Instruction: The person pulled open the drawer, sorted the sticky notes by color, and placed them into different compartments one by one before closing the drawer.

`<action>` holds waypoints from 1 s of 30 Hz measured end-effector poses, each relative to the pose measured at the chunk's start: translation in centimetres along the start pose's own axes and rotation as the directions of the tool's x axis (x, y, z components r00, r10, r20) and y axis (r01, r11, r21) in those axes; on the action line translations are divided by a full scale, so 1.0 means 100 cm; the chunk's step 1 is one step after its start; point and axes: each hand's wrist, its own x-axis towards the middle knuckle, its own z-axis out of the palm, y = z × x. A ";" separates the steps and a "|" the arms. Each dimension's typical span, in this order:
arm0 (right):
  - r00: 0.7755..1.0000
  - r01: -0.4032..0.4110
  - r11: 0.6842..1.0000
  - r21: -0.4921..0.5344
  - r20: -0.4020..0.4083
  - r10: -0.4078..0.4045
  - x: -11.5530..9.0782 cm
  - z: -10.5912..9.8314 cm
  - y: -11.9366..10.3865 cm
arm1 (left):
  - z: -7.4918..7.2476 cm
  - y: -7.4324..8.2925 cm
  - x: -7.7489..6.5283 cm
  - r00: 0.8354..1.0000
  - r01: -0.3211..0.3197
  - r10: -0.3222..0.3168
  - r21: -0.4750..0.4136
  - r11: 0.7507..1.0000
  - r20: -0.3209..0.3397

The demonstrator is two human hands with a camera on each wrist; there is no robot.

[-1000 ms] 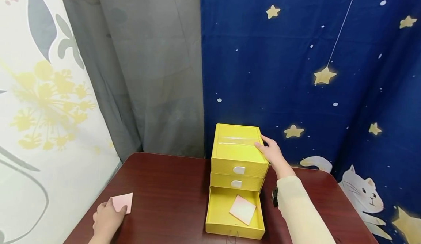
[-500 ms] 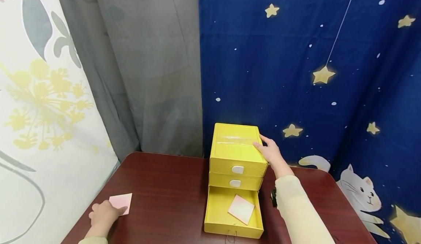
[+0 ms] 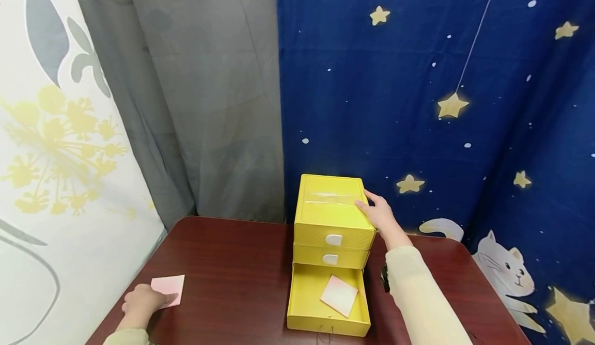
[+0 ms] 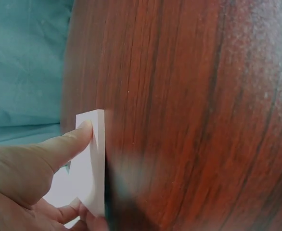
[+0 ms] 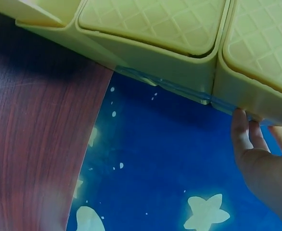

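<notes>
In the head view, a pale pink square paper pad [image 3: 168,286] lies at the table's left side. My left hand [image 3: 142,302] grips it by its near left part. The left wrist view shows the pad's [image 4: 90,163] white side edge, with my thumb [image 4: 76,139] against it and fingertips at its lower end. My right hand [image 3: 381,215] rests on the top right edge of a yellow drawer unit [image 3: 332,185]. Its thumb lies on top and its fingers touch the side, also seen in the right wrist view [image 5: 263,154]. A second pinkish-white pad [image 3: 340,296] lies in the pulled-out bottom drawer [image 3: 304,324].
The two upper drawers are closed, with white tabs [image 3: 333,239] on their fronts. Clear tape [image 3: 325,199] crosses the unit's top. A dark red-brown table [image 3: 232,262] carries everything. Grey [image 3: 223,102] and blue starry curtains [image 3: 334,102] hang behind it.
My left hand has shifted slightly left and lower over the pink pad, uncovering more of it, and its sleeve has come into view. My right hand stays on the drawer unit. The head view drifts slightly.
</notes>
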 end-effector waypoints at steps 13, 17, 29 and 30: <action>1.000 0.003 1.000 -0.018 -0.004 -0.003 -0.002 0.004 -0.005 | 0.001 -0.003 -0.009 0.987 -0.136 0.120 -0.159 0.978 -0.109; 1.000 0.010 0.999 -0.036 -0.006 -0.011 -0.002 0.004 -0.004 | -0.001 -0.002 -0.009 0.970 -0.207 0.184 -0.140 0.968 -0.160; 1.000 0.000 0.999 -0.042 -0.015 -0.001 -0.002 0.000 -0.001 | -0.012 0.021 -0.015 0.913 -0.281 0.266 -0.006 0.960 -0.308; 1.000 0.001 0.999 -0.044 -0.015 -0.002 -0.002 0.001 -0.001 | -0.011 0.022 -0.017 0.902 -0.301 0.283 -0.006 0.954 -0.326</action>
